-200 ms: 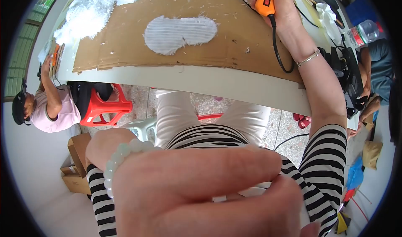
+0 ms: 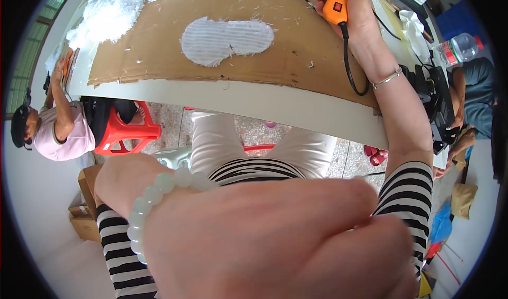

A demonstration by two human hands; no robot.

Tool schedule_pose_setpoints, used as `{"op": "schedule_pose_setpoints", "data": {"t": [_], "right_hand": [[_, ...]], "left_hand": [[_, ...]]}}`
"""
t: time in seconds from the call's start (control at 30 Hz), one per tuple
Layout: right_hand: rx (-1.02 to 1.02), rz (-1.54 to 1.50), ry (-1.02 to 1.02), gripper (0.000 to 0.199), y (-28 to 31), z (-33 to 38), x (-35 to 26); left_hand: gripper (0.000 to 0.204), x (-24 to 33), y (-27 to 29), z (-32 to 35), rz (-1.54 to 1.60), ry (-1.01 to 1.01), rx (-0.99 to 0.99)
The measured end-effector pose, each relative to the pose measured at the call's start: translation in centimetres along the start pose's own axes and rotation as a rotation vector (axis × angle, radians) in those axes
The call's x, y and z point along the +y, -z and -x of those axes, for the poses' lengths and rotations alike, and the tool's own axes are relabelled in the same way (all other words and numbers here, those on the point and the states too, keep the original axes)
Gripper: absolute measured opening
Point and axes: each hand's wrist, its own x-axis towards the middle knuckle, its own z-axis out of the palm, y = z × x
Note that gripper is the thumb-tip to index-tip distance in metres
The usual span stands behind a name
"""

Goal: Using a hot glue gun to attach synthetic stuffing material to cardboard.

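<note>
My right hand [image 2: 361,21] is wrapped round the handle of an orange glue gun [image 2: 335,5] with a red switch, over the far right of the table. A black cord [image 2: 346,61] hangs from the handle's lower end in a loop. Large and close, my left hand [image 2: 275,235] covers the lower middle of the view, a pale green bead bracelet [image 2: 138,214] at its wrist. Its fingers are curled closed; whatever they hold, if anything, is hidden. On the cardboard [image 2: 159,69] lies a white, ribbed, sole-shaped piece [image 2: 225,41] with frayed edges, touched by neither hand.
White fluffy fibre [image 2: 103,19] is heaped at the table's far left. A clear bottle [image 2: 457,49], white tissue [image 2: 414,32] and black equipment [image 2: 439,100] crowd the right side. A person [image 2: 63,122] sits at left near a red stool [image 2: 129,130]; another person [image 2: 473,93] is at right.
My left hand has shifted a little to the right and turned slightly, hiding more of my lap. My right hand keeps its grip on the glue gun. The view has tilted slightly.
</note>
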Motion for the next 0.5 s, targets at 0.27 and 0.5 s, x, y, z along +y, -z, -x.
{"op": "schedule_pose_setpoints", "data": {"t": [0.27, 0.5], "right_hand": [[-0.012, -0.022, 0.004, 0.035, -1.3, 1.8, -1.1], [-0.182, -0.041, -0.004, 0.036, -3.2, 4.5, -1.2]], "left_hand": [[0.021, -8.0, -2.7, 2.1, -0.128, 0.281, 0.355], [0.032, -12.9, -5.8, 5.5, 0.054, 0.981, 0.500]]}}
